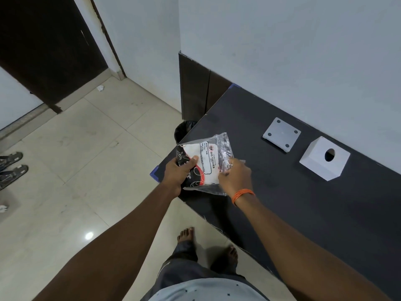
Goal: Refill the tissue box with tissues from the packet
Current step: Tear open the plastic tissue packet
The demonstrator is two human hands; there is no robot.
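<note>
Head view, looking down: the left hand [178,175] is wrapped around the near end of a tissue packet [205,162], thumb lying across its printed face and fingers curled underneath. The right hand [235,177] pinches the crinkled clear plastic at the packet's far, loose end, fingers closed on the film; an orange thread band [242,195] circles that wrist. The packet is a soft, flat pouch of glossy transparent wrap with a white label reading "BIG TISSUES" and a black-and-red swirl pattern, held just above the corner of a dark matte table [303,213]. Further along the table, well apart from the hands, sits the tissue box [324,160], a white hard-edged cube with a bevelled face and a round hole in its top. Beside it, nearer the wall, lies a flat grey square plate [281,135] with four dark dots at its corners. Past the table's corner a black-lined bin [184,130] stands on pale glossy floor tiles [86,170], and bare feet [186,234] show below the table edge.
</note>
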